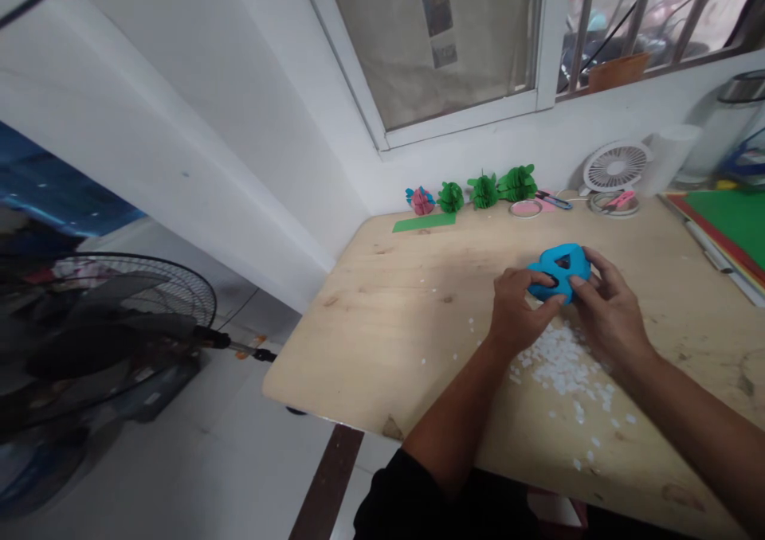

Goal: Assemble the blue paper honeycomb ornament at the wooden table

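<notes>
Between my two hands is a bright blue object (553,291) with dark openings in it, held just above the table; I cannot make out its exact kind. My left hand (521,307) grips its left side, with the index finger at the lower opening and the thumb on the near edge. On the right, my right hand (610,305) has its thumb on the front and its fingers curled around the far side. Many small white scraps (562,361) lie scattered on the wooden table (382,317) beneath and in front of the hands.
Along the wall stand several green paper crafts (484,191) and a pink-and-blue one (421,200), beside a green strip (424,222). Further right are a cutter (555,200), a small white fan (615,167) and coloured sheets (729,225). A large black fan (113,325) stands left.
</notes>
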`<state>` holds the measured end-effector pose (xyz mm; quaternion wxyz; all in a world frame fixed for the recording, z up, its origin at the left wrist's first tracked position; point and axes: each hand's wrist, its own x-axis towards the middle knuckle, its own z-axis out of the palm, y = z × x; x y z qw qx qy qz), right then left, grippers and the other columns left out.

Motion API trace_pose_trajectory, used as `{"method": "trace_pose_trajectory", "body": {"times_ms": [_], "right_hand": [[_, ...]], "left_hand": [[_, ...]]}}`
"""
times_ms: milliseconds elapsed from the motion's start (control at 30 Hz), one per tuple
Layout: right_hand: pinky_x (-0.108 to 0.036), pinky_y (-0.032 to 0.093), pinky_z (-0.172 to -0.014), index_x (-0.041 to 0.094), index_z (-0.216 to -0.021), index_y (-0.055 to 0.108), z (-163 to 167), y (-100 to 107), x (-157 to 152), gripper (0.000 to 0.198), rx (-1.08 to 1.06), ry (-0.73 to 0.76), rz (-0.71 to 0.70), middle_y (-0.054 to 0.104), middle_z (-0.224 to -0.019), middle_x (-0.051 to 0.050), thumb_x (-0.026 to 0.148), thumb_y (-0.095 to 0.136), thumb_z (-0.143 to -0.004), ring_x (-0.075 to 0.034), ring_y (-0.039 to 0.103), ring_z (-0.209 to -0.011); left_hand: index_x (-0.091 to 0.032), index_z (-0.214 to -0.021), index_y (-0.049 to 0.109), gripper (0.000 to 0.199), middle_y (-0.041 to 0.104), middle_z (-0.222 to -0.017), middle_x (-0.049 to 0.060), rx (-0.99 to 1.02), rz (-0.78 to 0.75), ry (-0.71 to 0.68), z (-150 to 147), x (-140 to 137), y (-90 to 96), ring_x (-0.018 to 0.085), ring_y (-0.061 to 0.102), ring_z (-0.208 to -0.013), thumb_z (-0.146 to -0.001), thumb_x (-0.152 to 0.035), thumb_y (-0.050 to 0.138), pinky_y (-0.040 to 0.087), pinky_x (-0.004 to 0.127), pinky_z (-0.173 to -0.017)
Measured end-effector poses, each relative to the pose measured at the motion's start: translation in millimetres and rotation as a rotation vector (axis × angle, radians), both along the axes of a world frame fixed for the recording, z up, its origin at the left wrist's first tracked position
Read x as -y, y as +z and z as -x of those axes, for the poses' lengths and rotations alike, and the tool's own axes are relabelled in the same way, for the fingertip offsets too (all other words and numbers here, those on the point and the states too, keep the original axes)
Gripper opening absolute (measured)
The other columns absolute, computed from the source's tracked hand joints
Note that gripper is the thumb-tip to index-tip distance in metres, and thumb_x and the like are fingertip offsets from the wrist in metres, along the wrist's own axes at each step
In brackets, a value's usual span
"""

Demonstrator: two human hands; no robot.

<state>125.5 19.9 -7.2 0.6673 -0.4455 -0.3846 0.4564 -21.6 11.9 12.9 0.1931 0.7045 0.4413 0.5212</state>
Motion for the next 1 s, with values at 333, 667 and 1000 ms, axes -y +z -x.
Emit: {"method": "trace_pose_trajectory", "body": {"times_ms": [333,667,1000], "right_hand": [[-0.042,0.064,-0.094,0.032,-0.128,0.070,0,1,0,0.068,-0.027,0.010,0.024,0.080,-0.113,-0.004,0.050,0.095,-0.068,-0.025,0.077,-0.105],[-0.043,0.064,-0.091,0.032,-0.133,0.068,0,-1,0,0.067,0.015,0.007,0.000,0.080,-0.113,-0.005,0.050,0.092,-0.072,-0.027,0.077,-0.106],[-0.043,0.064,-0.089,0.033,-0.134,0.067,-2,-4,0,0.066,0.032,0.040,-0.028,0.080,-0.117,-0.006,0.047,0.091,-0.074,-0.027,0.077,-0.107]], "left_hand": [[-0.023,-0.092,0.072,0.023,0.081,-0.099,0.004,-0.038,0.044,0.000,1,0,3.1,0.024,0.074,-0.100,-0.078,-0.022,0.091,0.056,0.042,-0.100],[-0.023,-0.099,0.075,0.020,0.082,-0.104,0.005,-0.014,0.047,-0.098,8,-6,-0.1,0.024,0.075,-0.102,-0.083,-0.022,0.088,0.059,0.042,-0.100],[-0.021,-0.098,0.077,0.023,0.081,-0.101,0.007,0.176,0.147,-0.177,12,-11,-5.4,0.023,0.076,-0.098,-0.084,-0.035,0.088,0.061,0.041,-0.095]]}}
